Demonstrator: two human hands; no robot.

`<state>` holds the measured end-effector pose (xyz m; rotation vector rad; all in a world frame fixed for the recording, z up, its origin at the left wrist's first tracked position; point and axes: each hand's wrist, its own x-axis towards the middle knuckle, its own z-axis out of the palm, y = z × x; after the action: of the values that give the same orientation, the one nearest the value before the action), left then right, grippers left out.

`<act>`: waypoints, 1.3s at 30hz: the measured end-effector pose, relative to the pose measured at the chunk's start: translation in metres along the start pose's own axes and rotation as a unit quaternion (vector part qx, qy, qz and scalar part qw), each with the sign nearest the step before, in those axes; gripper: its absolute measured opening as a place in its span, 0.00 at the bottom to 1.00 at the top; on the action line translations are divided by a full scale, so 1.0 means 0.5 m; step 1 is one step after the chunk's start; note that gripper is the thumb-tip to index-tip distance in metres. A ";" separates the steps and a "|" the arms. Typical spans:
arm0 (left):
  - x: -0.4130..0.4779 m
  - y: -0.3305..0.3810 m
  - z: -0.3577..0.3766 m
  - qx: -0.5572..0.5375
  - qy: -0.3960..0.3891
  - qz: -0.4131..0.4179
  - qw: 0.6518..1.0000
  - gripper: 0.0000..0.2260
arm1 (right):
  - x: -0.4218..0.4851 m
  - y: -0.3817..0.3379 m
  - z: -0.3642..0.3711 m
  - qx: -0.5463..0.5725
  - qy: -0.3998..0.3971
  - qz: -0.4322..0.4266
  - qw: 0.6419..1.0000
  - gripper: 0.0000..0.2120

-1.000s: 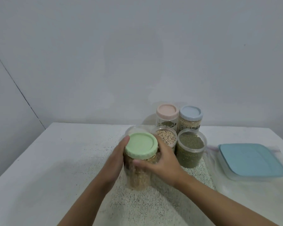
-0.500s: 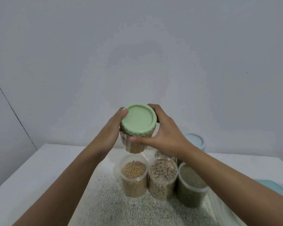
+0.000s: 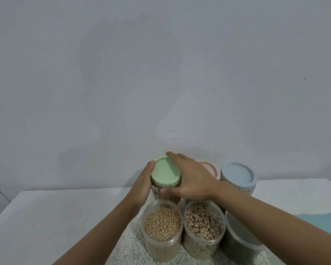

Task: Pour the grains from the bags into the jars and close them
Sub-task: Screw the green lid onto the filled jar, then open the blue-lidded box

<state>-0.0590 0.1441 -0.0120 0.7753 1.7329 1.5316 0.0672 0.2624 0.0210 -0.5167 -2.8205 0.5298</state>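
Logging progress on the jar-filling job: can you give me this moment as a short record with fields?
held: green-lidded jar, upright, back row, left of the pink-lidded jar
left hand: grips its side
right hand: fingers over the lid, thumb on the jar's wall
closed: green-lidded jar, pink-lidded jar, blue-lidded jar
open, front row: soybean jar, brown-bean jar, green-grain jar
unclear: whether the held jar touches the table
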 end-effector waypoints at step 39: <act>-0.287 0.031 0.426 0.124 -0.084 0.210 0.966 0.03 | -0.495 0.227 -0.143 0.159 0.251 0.032 0.954 0.06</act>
<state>0.1979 0.1544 0.0044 1.4343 1.7234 1.4723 0.3470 0.2895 0.0044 -0.5793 -2.1926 0.7285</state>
